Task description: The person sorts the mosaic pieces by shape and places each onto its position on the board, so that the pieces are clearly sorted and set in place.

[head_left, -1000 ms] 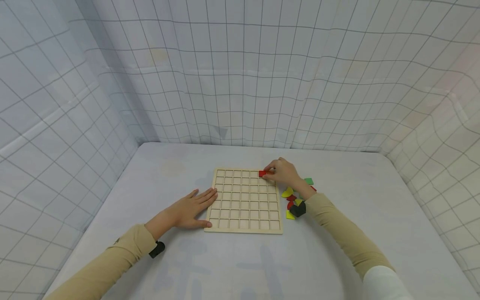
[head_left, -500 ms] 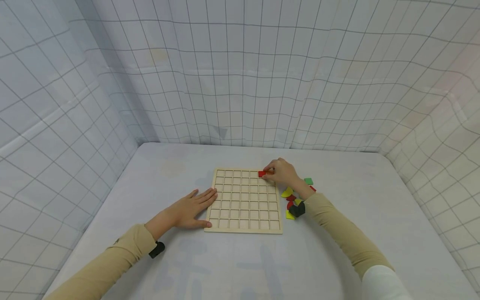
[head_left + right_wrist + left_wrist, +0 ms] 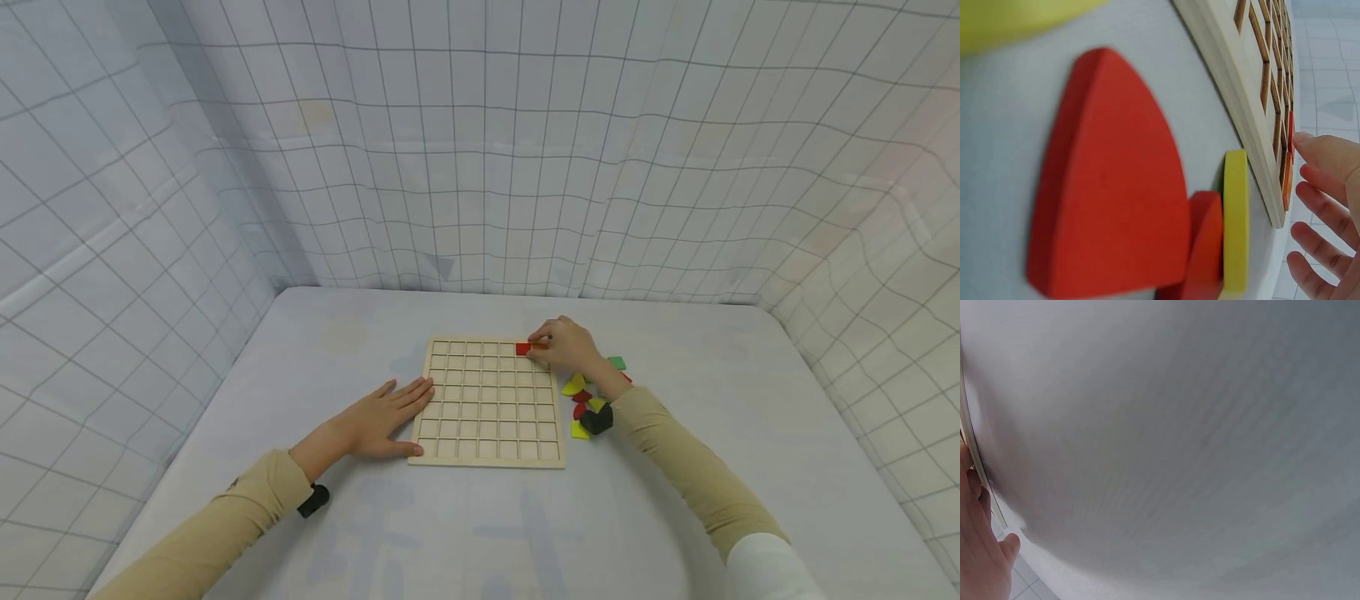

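Note:
A pale wooden grid board (image 3: pixel 487 461) lies flat on the white surface. My left hand (image 3: pixel 372 423) rests spread at its left edge, fingertips and thumb tip over the rim; the left wrist view catches only part of this hand (image 3: pixel 985 550). At the far right corner of the board, my right hand (image 3: pixel 570 346) holds a red square tile (image 3: pixel 522 349) between thumb and forefinger, in a top-row cell. An orange-red tile (image 3: pixel 1287 181) sits in the corner cell beside it, partly under the fingers. In the right wrist view the thumb tip touches the red tile's edge.
Right of the board lie loose pieces: a yellow one (image 3: pixel 574 384), red ones (image 3: pixel 582 397), a green one (image 3: pixel 617 362), some hidden by the right forearm. A large curved red piece (image 3: pixel 1116 181) fills the right wrist view. White gridded cloth walls (image 3: pixel 480 167) enclose the surface.
The red tile has shifted very slightly left, now level with its cell's lines. The left hand stays in place on the board's edge.

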Demonstrator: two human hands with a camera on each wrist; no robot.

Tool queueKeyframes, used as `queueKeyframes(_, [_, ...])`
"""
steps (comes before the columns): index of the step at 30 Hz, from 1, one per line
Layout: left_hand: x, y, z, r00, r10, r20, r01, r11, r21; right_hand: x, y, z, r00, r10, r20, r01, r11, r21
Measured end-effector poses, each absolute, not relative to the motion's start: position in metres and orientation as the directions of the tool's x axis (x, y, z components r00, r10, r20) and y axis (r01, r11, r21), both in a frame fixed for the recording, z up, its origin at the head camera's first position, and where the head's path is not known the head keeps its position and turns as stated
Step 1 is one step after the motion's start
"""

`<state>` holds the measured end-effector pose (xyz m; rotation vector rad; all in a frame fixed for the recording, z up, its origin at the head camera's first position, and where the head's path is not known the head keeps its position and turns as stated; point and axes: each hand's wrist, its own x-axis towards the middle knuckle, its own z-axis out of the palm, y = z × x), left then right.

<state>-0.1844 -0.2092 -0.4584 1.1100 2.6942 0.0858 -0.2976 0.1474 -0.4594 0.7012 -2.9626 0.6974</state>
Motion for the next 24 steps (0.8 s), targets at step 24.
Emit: queueKeyframes(24, [-0.185,-0.209,-0.457,-0.683,0.704,-0.195,0.695,0.709,0.124,-0.292,0.187,-0.452,-0.926,-0.359,0.120,-0.375,0.828,-0.417])
